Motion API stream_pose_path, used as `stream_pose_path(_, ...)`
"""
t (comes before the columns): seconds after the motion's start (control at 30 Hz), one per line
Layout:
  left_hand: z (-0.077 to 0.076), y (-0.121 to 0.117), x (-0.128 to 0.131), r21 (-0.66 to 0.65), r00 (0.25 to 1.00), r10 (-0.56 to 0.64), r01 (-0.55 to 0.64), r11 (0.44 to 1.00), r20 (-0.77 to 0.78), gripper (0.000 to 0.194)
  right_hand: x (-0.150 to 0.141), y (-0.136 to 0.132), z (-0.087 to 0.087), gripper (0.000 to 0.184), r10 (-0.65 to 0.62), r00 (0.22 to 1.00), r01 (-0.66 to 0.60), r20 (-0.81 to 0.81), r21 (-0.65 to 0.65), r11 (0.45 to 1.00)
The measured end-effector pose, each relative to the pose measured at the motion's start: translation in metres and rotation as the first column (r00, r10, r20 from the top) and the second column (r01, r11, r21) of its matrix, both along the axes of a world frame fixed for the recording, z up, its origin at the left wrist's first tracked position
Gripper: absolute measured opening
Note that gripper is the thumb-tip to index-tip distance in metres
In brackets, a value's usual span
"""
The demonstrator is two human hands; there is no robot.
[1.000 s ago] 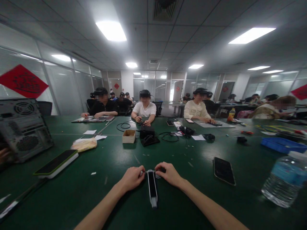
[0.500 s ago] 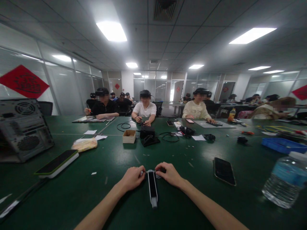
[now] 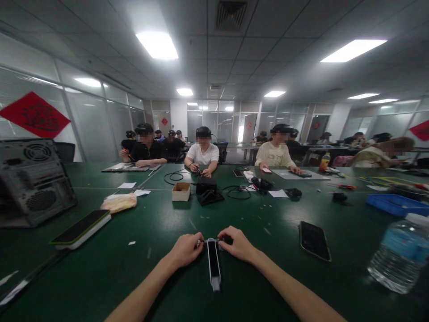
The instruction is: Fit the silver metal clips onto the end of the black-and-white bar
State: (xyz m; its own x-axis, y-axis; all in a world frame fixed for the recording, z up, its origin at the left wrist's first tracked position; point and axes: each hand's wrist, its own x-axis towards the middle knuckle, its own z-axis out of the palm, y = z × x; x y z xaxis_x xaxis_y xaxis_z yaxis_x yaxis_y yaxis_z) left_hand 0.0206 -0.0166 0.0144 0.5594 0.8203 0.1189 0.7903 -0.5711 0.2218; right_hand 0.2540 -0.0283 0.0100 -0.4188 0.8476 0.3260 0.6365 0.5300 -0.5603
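A slim, pale grey device with a long black strip along its top (image 3: 213,261) lies on the green table, its far end between my hands. My left hand (image 3: 187,248) is closed in a pinch at the left of that end. A small greyish part shows at its fingertips, too small to name. On the other side my right hand (image 3: 236,243) pinches with curled fingers at the far end's right edge. Another little greyish bit peeks out under those fingers; its kind is hidden.
A phone (image 3: 315,240) and a water bottle (image 3: 398,253) stand to the right, near a blue tray (image 3: 397,205). Leftward are a green-edged device (image 3: 81,228) and a computer case (image 3: 35,181). Ahead lie a small box (image 3: 181,192) and cables; several people sit beyond.
The whole view has shifted very slightly. My hands and the slim device keep the same places relative to each other.
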Motion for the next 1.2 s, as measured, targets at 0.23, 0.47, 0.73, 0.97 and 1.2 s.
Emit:
stream_pose_path(0.23, 0.004, -0.002, 0.000, -0.043, 1.000, 0.003, -0.003, 0.999, 0.010, 0.019, 0.025, 0.023, -0.006, 0.034, -0.233, 0.962, 0.215, 0.144, 0.130, 0.968)
stream_pose_path(0.47, 0.006, -0.004, 0.001, -0.051, 1.000, 0.014, -0.013, 0.999, 0.017, 0.020, 0.097, 0.076, -0.034, 0.043, -0.630, 0.690, 0.614, 0.357, 0.171, 0.770)
stream_pose_path(0.73, 0.004, -0.003, 0.001, -0.040, 1.000, 0.018, -0.018, 0.999, 0.007, 0.020, 0.136, 0.112, -0.048, 0.057, -0.655, 0.611, 0.711, 0.445, 0.057, 0.701)
stream_pose_path(0.97, 0.004, -0.004, 0.001, -0.032, 0.999, 0.030, -0.030, 0.999, -0.015, 0.020, 0.136, 0.113, -0.051, 0.054, -0.662, 0.618, 0.698, 0.425, 0.092, 0.710)
stream_pose_path(1.2, 0.001, -0.002, 0.000, -0.029, 1.000, 0.019, -0.019, 0.999, 0.004, 0.019, 0.141, 0.119, -0.055, 0.059, -0.674, 0.603, 0.724, 0.427, 0.061, 0.687)
